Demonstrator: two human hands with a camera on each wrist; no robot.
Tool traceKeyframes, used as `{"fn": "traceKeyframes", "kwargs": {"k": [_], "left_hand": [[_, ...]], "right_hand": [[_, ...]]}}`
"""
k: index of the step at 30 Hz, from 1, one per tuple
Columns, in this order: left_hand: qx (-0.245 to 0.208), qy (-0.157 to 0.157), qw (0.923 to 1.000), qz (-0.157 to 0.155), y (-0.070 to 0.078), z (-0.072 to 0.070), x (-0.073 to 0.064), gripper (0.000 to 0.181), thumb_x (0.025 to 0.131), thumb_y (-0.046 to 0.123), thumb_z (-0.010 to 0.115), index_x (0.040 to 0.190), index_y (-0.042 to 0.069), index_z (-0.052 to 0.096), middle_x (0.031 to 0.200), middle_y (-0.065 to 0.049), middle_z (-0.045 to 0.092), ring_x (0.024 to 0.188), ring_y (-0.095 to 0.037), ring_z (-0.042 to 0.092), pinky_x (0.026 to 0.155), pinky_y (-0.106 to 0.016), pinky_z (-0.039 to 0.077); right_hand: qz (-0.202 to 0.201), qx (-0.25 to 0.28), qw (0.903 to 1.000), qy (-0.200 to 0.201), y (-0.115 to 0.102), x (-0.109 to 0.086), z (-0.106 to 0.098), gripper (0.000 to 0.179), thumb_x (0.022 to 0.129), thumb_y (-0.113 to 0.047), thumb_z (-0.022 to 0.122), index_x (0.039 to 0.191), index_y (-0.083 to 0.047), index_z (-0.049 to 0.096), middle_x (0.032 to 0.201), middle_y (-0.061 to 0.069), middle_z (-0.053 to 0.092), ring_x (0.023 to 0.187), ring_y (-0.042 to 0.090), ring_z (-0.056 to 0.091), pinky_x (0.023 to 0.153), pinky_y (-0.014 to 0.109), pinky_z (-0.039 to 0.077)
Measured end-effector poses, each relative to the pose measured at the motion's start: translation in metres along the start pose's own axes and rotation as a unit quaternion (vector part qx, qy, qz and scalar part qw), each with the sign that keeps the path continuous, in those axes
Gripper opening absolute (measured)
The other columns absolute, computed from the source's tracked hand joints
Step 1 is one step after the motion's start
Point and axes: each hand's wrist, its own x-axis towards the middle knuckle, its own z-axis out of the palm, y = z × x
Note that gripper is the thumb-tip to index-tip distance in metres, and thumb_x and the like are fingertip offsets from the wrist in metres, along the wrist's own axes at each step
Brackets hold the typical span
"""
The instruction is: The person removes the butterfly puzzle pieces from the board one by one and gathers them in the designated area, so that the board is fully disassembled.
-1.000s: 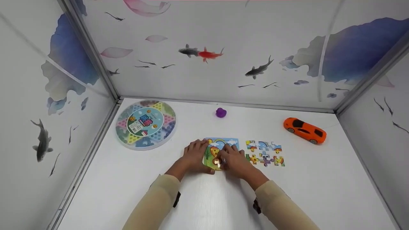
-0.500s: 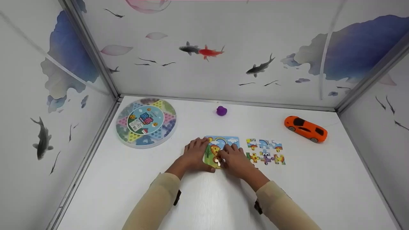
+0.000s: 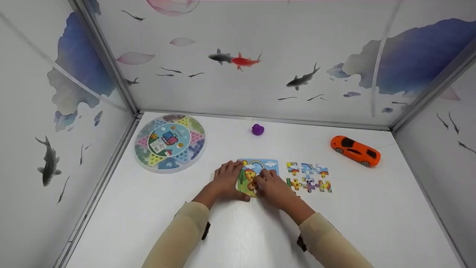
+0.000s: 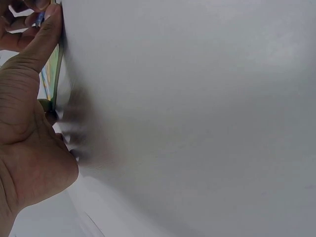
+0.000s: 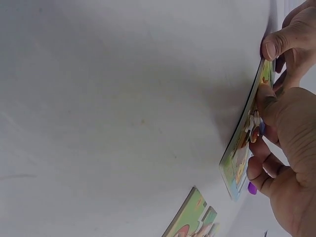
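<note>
A small cartoon jigsaw puzzle board (image 3: pixel 242 187) lies on the white table between both hands. My left hand (image 3: pixel 226 183) rests at its left side, fingers extended by the upper corner and thumb stretched along the lower edge. Over the board's lower right part, my right hand (image 3: pixel 274 189) has its fingers bent. The right wrist view shows it pinching a small puzzle piece (image 5: pixel 255 132) between thumb and fingers, close over the board. Most of that piece is hidden by the fingers. Several loose puzzle pieces (image 3: pixel 308 183) lie in two rows right of the board.
A round Chinese checkers box (image 3: pixel 195 149) lies at the back left. Near the back wall sits a purple toy (image 3: pixel 257 129). An orange toy car (image 3: pixel 355 150) stands at the back right. Printed wall panels enclose the table on three sides.
Both hands keep nearly the same place. A bright white patch beside the right fingertips, visible in the earlier frames, no longer shows. The head view has tilted slightly.
</note>
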Motion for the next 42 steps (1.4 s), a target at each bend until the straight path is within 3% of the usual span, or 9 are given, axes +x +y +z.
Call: {"fn": "traceKeyframes", "kwargs": {"k": [8,14,24,30,36,42], "left_hand": [[0.001,-0.003,1.0,0.004,0.0,-0.001,-0.001,0.125,0.085,0.059,0.091,0.178,0.014,0.021,0.183,-0.013,0.021,0.171,-0.042,0.013,0.137,-0.065,0.016],[0.004,-0.003,1.0,-0.001,0.001,0.0,-0.001,0.126,0.084,0.061,0.092,0.178,0.016,0.02,0.184,-0.011,0.02,0.172,-0.04,0.013,0.138,-0.063,0.016],[-0.003,-0.004,1.0,-0.005,0.001,-0.002,-0.003,0.126,0.085,0.059,0.092,0.179,0.017,0.02,0.185,-0.011,0.018,0.173,-0.04,0.011,0.139,-0.063,0.015],[-0.002,-0.002,1.0,-0.003,0.0,-0.003,-0.004,0.126,0.084,0.059,0.093,0.178,0.016,0.021,0.186,-0.01,0.017,0.173,-0.039,0.012,0.139,-0.063,0.015],[0.004,-0.007,1.0,0.0,-0.001,-0.001,0.0,0.128,0.083,0.059,0.093,0.179,0.016,0.019,0.187,-0.009,0.014,0.173,-0.04,0.01,0.138,-0.065,0.014],[-0.006,-0.005,1.0,0.0,-0.002,0.001,0.002,0.128,0.082,0.059,0.094,0.178,0.015,0.021,0.186,-0.01,0.015,0.172,-0.041,0.011,0.138,-0.067,0.014]], "right_hand": [[-0.031,0.029,0.9991,-0.005,0.002,-0.003,-0.004,0.029,0.105,-0.01,0.074,0.133,-0.012,0.073,0.133,0.013,0.059,0.12,0.031,0.054,0.101,0.051,0.06],[-0.016,0.029,0.9994,0.008,0.006,-0.008,-0.004,0.033,0.105,-0.018,0.077,0.138,-0.014,0.074,0.134,0.01,0.063,0.123,0.03,0.057,0.105,0.051,0.059],[0.016,0.096,0.9943,0.044,0.028,-0.026,-0.015,0.047,0.103,-0.02,0.081,0.148,-0.017,0.067,0.141,0.009,0.067,0.126,0.029,0.058,0.107,0.055,0.059],[0.034,0.092,0.9933,0.061,0.045,-0.045,-0.02,0.049,0.103,-0.017,0.081,0.15,-0.016,0.066,0.141,0.009,0.067,0.135,0.034,0.057,0.112,0.058,0.057],[0.032,0.075,0.9925,0.091,0.064,-0.071,-0.024,0.043,0.097,-0.011,0.086,0.138,-0.015,0.073,0.136,0.005,0.068,0.126,0.027,0.059,0.103,0.051,0.062],[0.05,0.07,0.992,0.092,0.086,-0.103,-0.023,0.041,0.093,-0.012,0.09,0.132,-0.019,0.078,0.131,0.001,0.069,0.12,0.019,0.059,0.099,0.044,0.063]]}}
